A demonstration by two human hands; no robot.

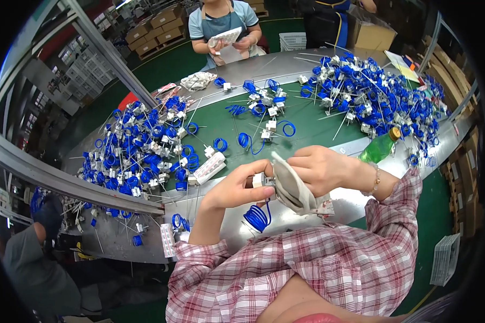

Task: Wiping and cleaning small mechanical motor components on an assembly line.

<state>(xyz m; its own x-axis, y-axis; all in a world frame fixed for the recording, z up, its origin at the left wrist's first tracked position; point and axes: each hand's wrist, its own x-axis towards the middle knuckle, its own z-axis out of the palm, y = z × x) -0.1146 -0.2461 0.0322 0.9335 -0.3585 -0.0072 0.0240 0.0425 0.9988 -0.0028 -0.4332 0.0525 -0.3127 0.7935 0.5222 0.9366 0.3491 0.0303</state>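
My left hand (pixel 234 185) is closed on a small white block with a metal face (pixel 260 183), gripped between thumb and fingers. From the block hangs a blue coiled line (pixel 257 217), in front of my chest. In my right hand (pixel 320 169), closed fingers pinch a folded off-white cloth (pixel 292 188), which lies against the block's right side. The cloth hides part of the block and some fingertips. Beside my left wrist a white patterned strip-like pack (pixel 209 168) lies on the bench, and a similar pack (pixel 167 240) rests nearer the edge.
Heaps of blue-coiled parts lie left (pixel 140 151) and right (pixel 372 97), with a few loose ones (pixel 264 105) between on the green mat (pixel 215 118). A green bottle (pixel 380 146) lies near my right wrist. A metal post (pixel 110 51) rises left. Co-workers are across (pixel 223 27) and left.
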